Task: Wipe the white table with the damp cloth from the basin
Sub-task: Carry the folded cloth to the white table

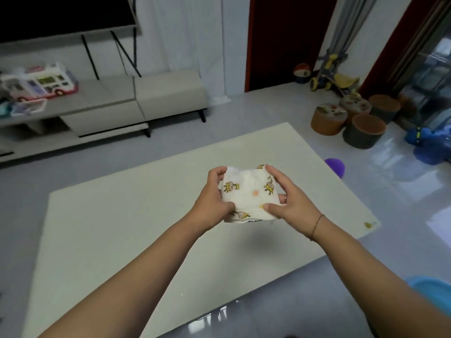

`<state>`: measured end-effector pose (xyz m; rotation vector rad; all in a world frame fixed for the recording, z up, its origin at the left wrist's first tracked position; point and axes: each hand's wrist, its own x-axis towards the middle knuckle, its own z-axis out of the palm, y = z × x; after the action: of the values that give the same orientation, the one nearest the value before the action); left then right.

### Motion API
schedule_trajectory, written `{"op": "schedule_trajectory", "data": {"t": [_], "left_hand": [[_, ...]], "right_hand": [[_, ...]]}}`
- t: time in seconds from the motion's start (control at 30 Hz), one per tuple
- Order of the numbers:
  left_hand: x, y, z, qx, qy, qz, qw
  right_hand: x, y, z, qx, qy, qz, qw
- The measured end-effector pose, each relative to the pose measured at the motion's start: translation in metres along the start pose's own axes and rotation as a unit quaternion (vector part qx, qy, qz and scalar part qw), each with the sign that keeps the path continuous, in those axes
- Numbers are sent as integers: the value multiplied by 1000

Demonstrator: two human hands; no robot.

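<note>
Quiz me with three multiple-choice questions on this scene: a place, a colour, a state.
1. Where is the cloth? A) in a basin B) held above the white table C) on the floor
2. What colour is the round object on the floor beside the table? A) purple B) red C) green
3. How is the cloth held? A) by one hand alone B) by both hands C) by neither hand
Answers: 1 B, its shadow falls on the tabletop beneath; 2 A, it shows purple past the table's right edge; 3 B, the left hand and right hand each grip one side.
</note>
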<state>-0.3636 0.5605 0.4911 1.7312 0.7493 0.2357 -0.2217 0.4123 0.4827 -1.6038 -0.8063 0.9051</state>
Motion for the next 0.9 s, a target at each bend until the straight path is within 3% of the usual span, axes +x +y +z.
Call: {"op": "schedule_trajectory", "data": {"t": [0.5,0.9], "left_hand": [[-93,-56,-106,-74,201,-38,976],[-166,-119,-204,-72,241,-63,966]], "right_hand": [[36,-35,138,-80,-174,-33,981],[24,-44,277,-101,-211,-39,971]]}}
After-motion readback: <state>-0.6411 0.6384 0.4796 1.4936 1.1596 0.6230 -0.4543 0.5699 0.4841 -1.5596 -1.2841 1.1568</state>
